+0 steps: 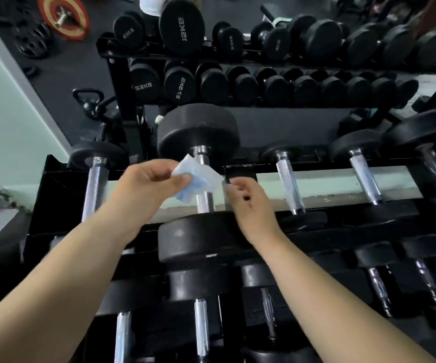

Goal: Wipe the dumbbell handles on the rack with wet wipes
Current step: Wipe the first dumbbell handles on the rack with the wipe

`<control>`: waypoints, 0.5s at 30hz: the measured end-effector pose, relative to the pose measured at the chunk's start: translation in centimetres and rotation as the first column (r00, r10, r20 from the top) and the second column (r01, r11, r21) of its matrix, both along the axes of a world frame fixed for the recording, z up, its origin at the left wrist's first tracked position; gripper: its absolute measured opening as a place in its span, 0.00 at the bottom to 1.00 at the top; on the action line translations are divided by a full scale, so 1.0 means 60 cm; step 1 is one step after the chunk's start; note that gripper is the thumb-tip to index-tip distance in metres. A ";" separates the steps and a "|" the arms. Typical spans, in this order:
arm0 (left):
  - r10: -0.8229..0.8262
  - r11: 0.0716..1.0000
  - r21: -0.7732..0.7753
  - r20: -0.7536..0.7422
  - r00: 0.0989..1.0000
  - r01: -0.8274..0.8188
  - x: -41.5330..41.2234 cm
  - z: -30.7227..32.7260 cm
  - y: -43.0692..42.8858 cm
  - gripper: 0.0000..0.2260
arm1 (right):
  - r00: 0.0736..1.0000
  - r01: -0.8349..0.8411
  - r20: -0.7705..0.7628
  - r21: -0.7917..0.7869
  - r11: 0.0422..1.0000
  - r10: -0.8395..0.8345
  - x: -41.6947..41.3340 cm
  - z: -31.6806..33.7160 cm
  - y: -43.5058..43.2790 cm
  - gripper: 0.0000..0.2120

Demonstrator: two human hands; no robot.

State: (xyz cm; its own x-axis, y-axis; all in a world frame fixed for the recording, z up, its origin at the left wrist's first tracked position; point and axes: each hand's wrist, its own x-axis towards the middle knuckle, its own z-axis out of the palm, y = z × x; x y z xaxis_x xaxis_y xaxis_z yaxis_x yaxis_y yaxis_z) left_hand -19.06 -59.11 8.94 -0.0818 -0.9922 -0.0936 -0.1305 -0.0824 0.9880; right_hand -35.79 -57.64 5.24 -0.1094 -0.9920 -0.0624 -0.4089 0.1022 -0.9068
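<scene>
A crumpled white-and-blue wet wipe [197,178] sits in front of the chrome handle [204,203] of a large black dumbbell [198,132] on the rack's top tier. My left hand [148,184] pinches the wipe's left side between thumb and fingers. My right hand [249,197] is just right of the wipe, its curled fingertips at the wipe's right edge; whether they grip it cannot be told. The wipe covers the upper part of the handle.
The black rack [62,176] holds more dumbbells: chrome handles to the left [93,189] and right [289,184], [364,179], and a lower tier [201,328]. A mirror behind reflects the rack, a kettlebell [88,103] and weight plates [65,17].
</scene>
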 end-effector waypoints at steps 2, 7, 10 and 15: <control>-0.007 0.998 -0.056 0.040 0.999 0.009 -0.018 0.016 0.015 0.12 | 0.984 -0.079 0.161 -0.018 0.997 0.080 -0.007 0.022 0.015 0.10; -0.053 0.995 -0.083 0.083 0.995 0.060 -0.122 0.032 0.049 0.11 | 0.850 -0.299 0.463 0.030 0.954 0.252 -0.079 0.051 0.027 0.09; 0.053 0.996 -0.072 0.119 0.992 -0.044 -0.195 0.003 0.045 0.10 | 0.869 -0.255 0.450 0.053 0.965 0.205 -0.158 0.034 0.021 0.07; 0.198 0.980 -0.019 0.145 0.969 -0.197 -0.338 -0.068 0.054 0.12 | 0.857 -0.328 0.477 0.207 0.922 0.198 -0.307 -0.019 0.015 0.08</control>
State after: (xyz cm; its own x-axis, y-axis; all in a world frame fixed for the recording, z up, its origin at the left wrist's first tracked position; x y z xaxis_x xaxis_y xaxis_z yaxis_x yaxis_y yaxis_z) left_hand -39.33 -55.85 4.84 0.1302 -0.9878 -0.0854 -0.2544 -0.1165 0.9601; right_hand -54.19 -56.76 4.08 0.2565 -0.9152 -0.3109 -0.0223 0.3160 -0.9485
